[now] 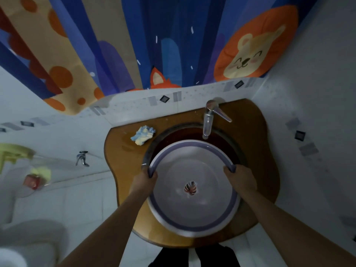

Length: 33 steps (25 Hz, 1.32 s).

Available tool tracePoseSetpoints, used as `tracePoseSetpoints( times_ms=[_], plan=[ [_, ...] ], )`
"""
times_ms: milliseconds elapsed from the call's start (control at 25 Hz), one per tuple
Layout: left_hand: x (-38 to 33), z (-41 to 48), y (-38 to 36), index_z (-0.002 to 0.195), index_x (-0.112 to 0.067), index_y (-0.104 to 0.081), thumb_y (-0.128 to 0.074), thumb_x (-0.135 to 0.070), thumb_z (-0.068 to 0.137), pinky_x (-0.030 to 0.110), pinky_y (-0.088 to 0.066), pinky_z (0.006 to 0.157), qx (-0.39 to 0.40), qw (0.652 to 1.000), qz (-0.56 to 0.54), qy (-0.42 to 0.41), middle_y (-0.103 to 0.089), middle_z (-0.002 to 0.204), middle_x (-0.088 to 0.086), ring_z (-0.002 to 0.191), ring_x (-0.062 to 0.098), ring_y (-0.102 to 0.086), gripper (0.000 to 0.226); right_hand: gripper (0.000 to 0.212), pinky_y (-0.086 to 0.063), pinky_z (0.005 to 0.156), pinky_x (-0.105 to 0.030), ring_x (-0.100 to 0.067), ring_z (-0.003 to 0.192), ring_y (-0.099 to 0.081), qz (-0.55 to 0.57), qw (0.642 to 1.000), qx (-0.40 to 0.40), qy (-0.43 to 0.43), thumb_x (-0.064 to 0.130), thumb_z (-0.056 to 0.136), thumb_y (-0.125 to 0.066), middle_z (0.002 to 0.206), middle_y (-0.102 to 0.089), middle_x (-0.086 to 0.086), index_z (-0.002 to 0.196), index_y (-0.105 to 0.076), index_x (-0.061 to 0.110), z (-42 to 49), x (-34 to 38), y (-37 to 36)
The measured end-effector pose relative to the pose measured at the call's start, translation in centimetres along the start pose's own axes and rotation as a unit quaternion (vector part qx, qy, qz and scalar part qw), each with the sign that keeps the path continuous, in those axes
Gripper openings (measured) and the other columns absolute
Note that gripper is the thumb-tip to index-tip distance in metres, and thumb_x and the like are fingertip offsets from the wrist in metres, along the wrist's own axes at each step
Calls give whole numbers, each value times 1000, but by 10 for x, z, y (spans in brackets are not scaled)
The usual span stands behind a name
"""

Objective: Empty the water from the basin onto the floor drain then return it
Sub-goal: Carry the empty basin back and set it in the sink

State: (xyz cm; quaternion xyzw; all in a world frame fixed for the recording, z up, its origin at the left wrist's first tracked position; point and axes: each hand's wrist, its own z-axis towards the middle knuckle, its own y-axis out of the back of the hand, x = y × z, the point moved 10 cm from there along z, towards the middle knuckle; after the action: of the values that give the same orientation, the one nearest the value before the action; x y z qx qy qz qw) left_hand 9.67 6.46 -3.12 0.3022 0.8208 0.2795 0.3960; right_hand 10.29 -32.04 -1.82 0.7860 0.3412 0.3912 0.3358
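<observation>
Basin gripped at the sink, emptying not visibly done.
Left hand (143, 179) and right hand (239, 176) clasp the basin (192, 216) rim; whether water remains is unclear.

1. Both forearms are bare from the lower frame edge up to the wrists, with no sleeves showing.
2. The left hand (143, 179) and the right hand (239, 177) carry no gloves, rings, watch or bands.
3. Dark clothing (194, 257) shows at the bottom centre, split by a pale strip.
</observation>
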Motion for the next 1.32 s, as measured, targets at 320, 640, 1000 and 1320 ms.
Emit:
tracePoseSetpoints(
  times_ms=[320, 640, 1000, 1320],
  plan=[
    [-12, 27, -14, 103, -21, -46, -49, -33, 95, 27, -43, 47, 17, 999, 35, 37, -61, 76, 3, 63, 21, -61, 14, 36, -45, 53, -25, -20, 61, -60, -28, 999, -6, -33, 49, 95, -47, 71, -61, -4, 85, -55, 15, 31, -1, -1],
    [-11, 26, -32, 101, -18, -49, -49, -25, 93, 29, -44, 47, 22, 998, 5, 62, -60, 79, 5, 63, 21, -60, 11, 50, -48, 60, -29, -29, 76, -62, -52, 997, 8, -58, 47, 95, -47, 103, -66, -17, 121, -49, 4, 37, -12, -14],
    [-14, 30, -38, 103, -17, -46, -49, -22, 92, 30, -44, 48, 33, 997, 14, 72, -59, 80, 7, 63, 22, -59, 12, 49, -54, 66, -33, -31, 81, -63, -43, 995, 63, -71, 45, 94, -47, 107, -63, -18, 122, -47, 5, 46, -14, -24],
    [-17, 28, -40, 124, -11, -46, -49, -21, 93, 31, -40, 49, 47, 995, 22, 81, -60, 103, 15, 68, 24, -57, 33, 52, -52, 74, -35, -35, 95, -61, 1, 992, 83, -90, 42, 94, -47, 118, -58, -20, 131, -44, 5, 45, -14, -29]
  ],
)
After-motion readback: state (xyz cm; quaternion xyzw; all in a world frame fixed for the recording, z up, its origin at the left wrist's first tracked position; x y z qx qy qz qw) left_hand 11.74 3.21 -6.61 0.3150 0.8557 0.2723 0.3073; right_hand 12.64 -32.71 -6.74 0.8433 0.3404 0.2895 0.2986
